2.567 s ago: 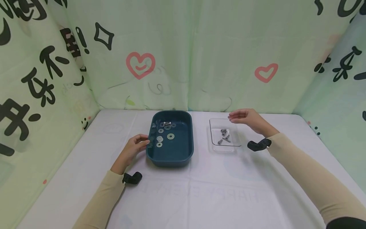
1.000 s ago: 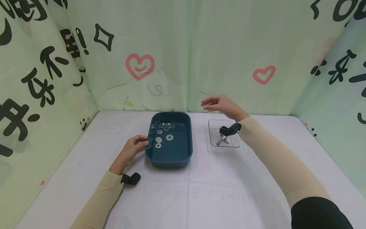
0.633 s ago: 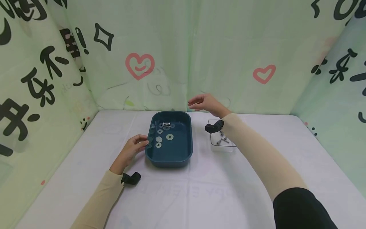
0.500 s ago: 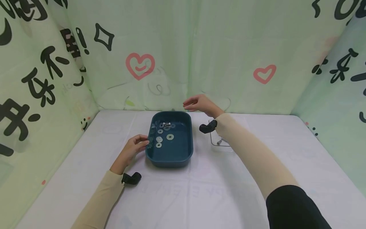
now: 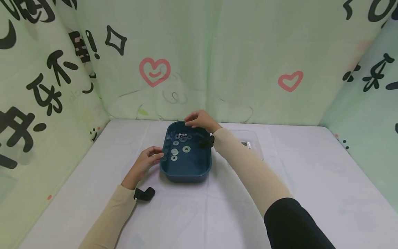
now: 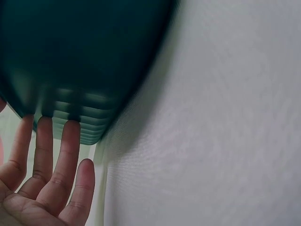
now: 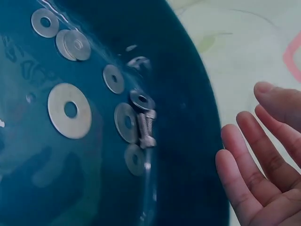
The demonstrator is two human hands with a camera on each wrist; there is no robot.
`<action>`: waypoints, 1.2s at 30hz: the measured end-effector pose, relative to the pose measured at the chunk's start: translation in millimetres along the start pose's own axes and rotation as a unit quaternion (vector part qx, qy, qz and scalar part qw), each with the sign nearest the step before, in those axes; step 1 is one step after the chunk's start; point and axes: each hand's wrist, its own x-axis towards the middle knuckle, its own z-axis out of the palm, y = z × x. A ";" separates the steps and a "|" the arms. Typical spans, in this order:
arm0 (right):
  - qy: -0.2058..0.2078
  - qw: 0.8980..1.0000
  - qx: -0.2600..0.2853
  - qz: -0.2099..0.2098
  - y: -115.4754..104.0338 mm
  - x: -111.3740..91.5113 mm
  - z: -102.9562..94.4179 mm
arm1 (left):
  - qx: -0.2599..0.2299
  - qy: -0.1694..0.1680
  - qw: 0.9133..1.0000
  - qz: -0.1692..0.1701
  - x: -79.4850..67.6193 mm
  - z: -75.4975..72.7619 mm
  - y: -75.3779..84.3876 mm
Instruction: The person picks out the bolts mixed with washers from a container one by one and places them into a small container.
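Note:
In the head view my left hand [image 5: 145,162] is at the left rim of a dark teal rectangular basin [image 5: 186,171], the thumb over the edge. The left wrist view shows its nearly straight fingers [image 6: 69,146] touching the basin's outer wall. Above the basin's far right rim hovers my right hand [image 5: 202,121], fingers loosely bent and holding nothing visible. Inside the basin lie several flat metal washers [image 7: 70,110] of different sizes. Two small bolts [image 7: 146,127] lie side by side among the washers.
Right of the basin is a clear plastic tray [image 5: 254,140], partly hidden by my right sleeve. A few small metal pieces [image 5: 246,144] show in it. The table has a white cloth [image 5: 186,214], with printed green curtains [image 5: 242,52] behind and at the sides.
My right hand has moved left from beside the clear tray to the basin's far rim, and lower over the last half second. My left hand has stayed at the basin's left rim.

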 end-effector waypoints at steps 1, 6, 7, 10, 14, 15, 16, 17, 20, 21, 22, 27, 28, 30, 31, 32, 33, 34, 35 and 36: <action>0.003 1.000 0.001 0.003 1.9 1.9 3.0 | -0.001 -0.001 1.000 0.001 -0.1 0.1 -0.1; 0.026 0.999 0.004 0.019 11.4 10.3 16.0 | -0.005 -0.002 1.000 0.004 -0.6 0.4 -0.4; 0.029 0.999 0.001 0.022 13.3 11.5 18.1 | -0.006 -0.002 1.000 0.006 -0.7 0.5 -0.3; 0.039 0.999 -0.008 0.028 15.8 12.7 23.5 | -0.007 -0.002 1.000 0.008 -0.6 0.5 -0.5; 0.044 0.999 -0.013 0.026 17.0 12.2 29.3 | -0.008 -0.004 1.000 0.011 -0.3 0.6 -0.7; 0.045 0.999 -0.013 0.025 17.5 12.1 30.5 | -0.007 -0.004 1.000 0.012 -0.2 0.5 -0.8; 0.047 0.999 -0.013 0.024 18.3 12.4 31.6 | -0.008 -0.005 1.000 0.012 0.0 0.5 -1.0; 0.049 0.998 -0.014 0.025 19.2 12.5 32.5 | -0.009 -0.005 1.000 0.011 0.0 0.5 -1.0; 0.057 0.998 -0.022 0.027 22.8 13.5 34.4 | -0.010 -0.004 1.000 0.009 -0.2 0.9 -0.9; 0.059 0.997 -0.027 0.029 23.9 14.0 35.0 | -0.008 -0.003 1.000 0.009 -0.3 1.0 -0.8; 0.061 0.997 -0.033 0.033 25.0 14.6 35.6 | -0.008 -0.001 1.000 0.006 -0.3 1.2 -0.7; 0.061 0.995 -0.059 0.048 28.0 15.9 37.2 | -0.005 0.001 1.000 0.001 0.6 1.7 -1.0; 0.061 0.995 -0.063 0.049 28.2 16.1 37.3 | -0.007 0.002 1.000 0.000 0.8 1.9 -1.0; 0.058 0.995 -0.070 0.051 28.4 16.2 37.0 | -0.007 0.001 1.000 0.002 1.0 1.9 -1.0; 0.055 0.995 -0.073 0.050 28.7 16.5 36.8 | -0.007 0.001 1.000 0.003 1.0 1.8 -1.1; 0.052 0.994 -0.079 0.050 29.0 16.7 36.6 | -0.006 0.001 1.000 0.005 1.0 1.6 -1.3; 0.049 0.994 -0.084 0.051 29.5 17.1 36.3 | -0.007 0.002 1.000 0.004 0.9 1.3 -1.4; 0.044 0.994 -0.090 0.051 30.0 17.4 36.1 | -0.006 0.002 1.000 0.005 0.7 1.0 -1.6; 0.040 0.993 -0.095 0.051 30.6 17.7 35.9 | -0.004 0.002 1.000 0.006 0.5 0.7 -1.8; 0.036 0.993 -0.101 0.051 31.2 18.0 35.8 | -0.003 0.002 1.000 0.007 0.2 0.4 -1.9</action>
